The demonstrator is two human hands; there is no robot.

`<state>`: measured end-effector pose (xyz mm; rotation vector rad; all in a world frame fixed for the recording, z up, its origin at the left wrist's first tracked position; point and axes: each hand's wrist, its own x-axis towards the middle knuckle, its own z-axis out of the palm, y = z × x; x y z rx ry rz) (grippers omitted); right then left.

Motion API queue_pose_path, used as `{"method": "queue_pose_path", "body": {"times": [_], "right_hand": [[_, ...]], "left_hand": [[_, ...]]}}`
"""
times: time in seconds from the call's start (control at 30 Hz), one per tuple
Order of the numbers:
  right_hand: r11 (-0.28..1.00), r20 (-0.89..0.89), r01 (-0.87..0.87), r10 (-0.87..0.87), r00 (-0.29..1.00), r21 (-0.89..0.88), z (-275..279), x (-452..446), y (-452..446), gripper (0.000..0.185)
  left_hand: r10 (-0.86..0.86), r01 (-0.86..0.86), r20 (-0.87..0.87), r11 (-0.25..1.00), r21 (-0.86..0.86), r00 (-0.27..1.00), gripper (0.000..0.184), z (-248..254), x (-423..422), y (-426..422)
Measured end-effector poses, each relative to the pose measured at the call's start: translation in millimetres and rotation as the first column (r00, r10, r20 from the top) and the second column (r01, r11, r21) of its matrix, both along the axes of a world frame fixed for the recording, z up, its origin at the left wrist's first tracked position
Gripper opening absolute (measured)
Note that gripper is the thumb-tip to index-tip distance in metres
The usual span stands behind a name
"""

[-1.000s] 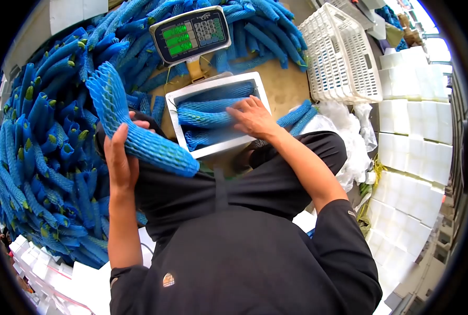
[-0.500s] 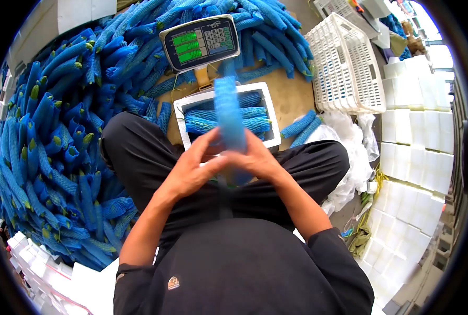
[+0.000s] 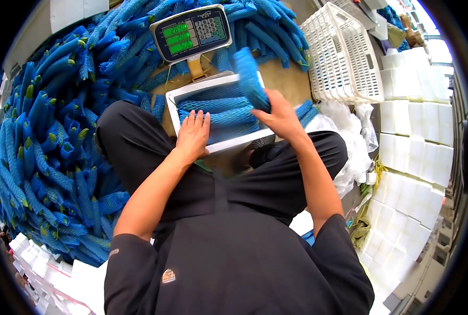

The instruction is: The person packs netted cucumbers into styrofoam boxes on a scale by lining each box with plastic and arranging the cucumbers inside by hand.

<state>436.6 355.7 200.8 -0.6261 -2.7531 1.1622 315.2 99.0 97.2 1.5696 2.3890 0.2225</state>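
Note:
A white foam box stands in front of my crossed legs, tilted a little in view. Inside lie several long vegetables in blue foam netting; their exact kind is hidden by the sleeves. My left hand rests at the box's near left corner, fingers stretched flat over the nearest netted vegetable. Above the box's right side, my right hand grips the lower end of another blue-netted vegetable, which points up and away from me.
Behind the box is a scale display with green digits. A large heap of blue-netted vegetables spreads along the left and back. To the right are a white plastic crate, clear plastic bags and stacked white foam boxes.
My hands have separated. The right one has moved right and forward with the netted vegetable, while the left has come down onto the box's contents. The box now appears turned slightly.

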Motion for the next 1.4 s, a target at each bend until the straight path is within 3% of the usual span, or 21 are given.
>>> {"method": "queue_pose_path", "body": {"times": [0.03,0.07,0.13,0.23,0.27,0.33,0.5,0.6,0.73,1.13,1.2,1.27,1.3,1.4], "right_hand": [[0.984,-0.036,-0.074,0.08,0.996,0.16,-5,-11,-3,0.051],[0.976,0.065,-0.14,0.131,0.989,0.165,-8,-23,-7,0.056],[0.886,0.162,-0.299,0.256,0.953,0.355,-27,-45,-15,0.054],[0.788,-0.019,-0.316,0.383,0.924,0.528,-79,-63,-27,0.048],[0.789,-0.029,-0.296,0.368,0.929,0.539,-88,-63,-28,0.048],[0.786,-0.041,-0.258,0.339,0.94,0.562,-87,-61,-35,0.048],[0.9,-0.075,-0.149,0.196,0.978,0.409,-48,-47,-25,0.048],[0.923,-0.132,-0.074,0.133,0.982,0.377,-46,-37,-7,0.048],[0.934,-0.159,0.016,0.044,0.986,0.358,-56,-28,-2,0.045],[0.891,-0.181,-0.126,0.224,0.958,0.437,-68,-44,-28,0.052],[0.818,-0.078,-0.233,0.32,0.944,0.525,-82,-49,-37,0.057],[0.804,0.041,-0.331,0.359,0.932,0.494,-96,-55,-44,0.059],[0.816,-0.038,-0.279,0.344,0.938,0.505,-95,-58,-49,0.056],[0.797,0.077,-0.378,0.39,0.918,0.471,-84,-74,-39,0.049]], "left_hand": [[-0.012,0.012,-0.002,1.0,0.001,1.0,0.12,-4,-2,0],[-0.017,0.017,-0.007,1.0,0.006,1.0,0.12,-7,-3,-1],[-0.027,0.027,-0.02,1.0,0.015,0.999,0.12,-5,-2,0],[-0.002,0.005,-0.038,0.998,0.067,0.999,0.113,4,1,-4],[0.006,-0.003,-0.037,0.996,0.092,0.999,0.111,6,3,-5],[0.054,-0.055,0.013,0.982,0.179,0.998,0.091,19,7,-8],[0.093,-0.159,0.191,0.919,0.361,0.977,0.06,46,1,0],[0.06,-0.143,0.192,0.88,0.454,0.98,0.053,46,-1,2],[0.048,-0.148,0.219,0.869,0.472,0.975,0.05,43,0,4],[0.059,-0.158,0.229,0.882,0.444,0.972,0.048,40,2,5],[0.053,-0.147,0.213,0.879,0.455,0.976,0.049,35,2,5],[0.04,-0.138,0.232,0.896,0.423,0.972,0.05,33,2,6],[0.035,-0.134,0.241,0.904,0.405,0.97,0.05,33,2,6],[0.017,-0.114,0.245,0.915,0.386,0.969,0.049,35,2,4]]}}
